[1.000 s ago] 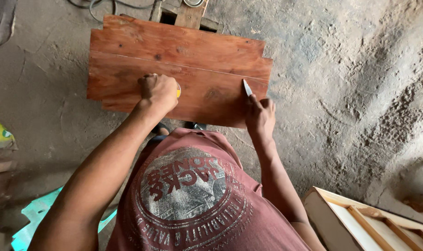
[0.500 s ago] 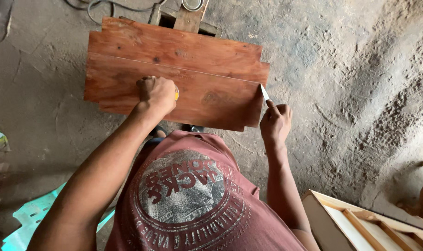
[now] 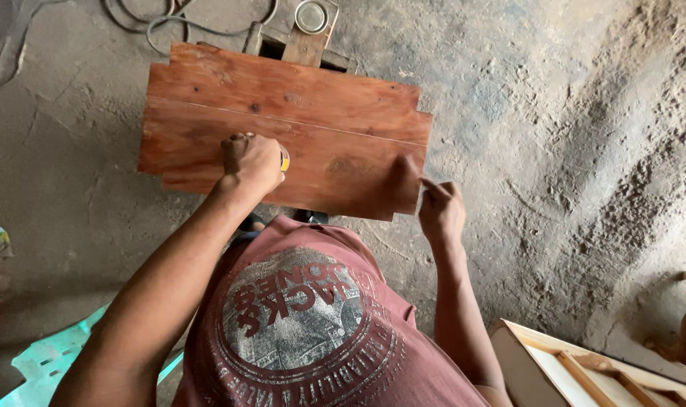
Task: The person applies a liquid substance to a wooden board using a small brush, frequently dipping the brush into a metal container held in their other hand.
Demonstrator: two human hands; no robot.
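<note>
Head view: the left hand (image 3: 252,162) reaches forward with the arm extended and rests on the reddish wooden board (image 3: 282,124), fingers curled shut around a small yellow object (image 3: 284,158), of which only an edge shows. The right hand (image 3: 441,211) sits at the board's near right corner, fingers pinched together just off its edge; whether they hold anything cannot be told. The board lies flat over a wooden stand (image 3: 305,41) on the dusty concrete floor (image 3: 569,136). A cable (image 3: 177,19) loops beyond the board's far edge. A pale wooden frame (image 3: 576,369) lies near the right elbow, well apart from the board.
</note>
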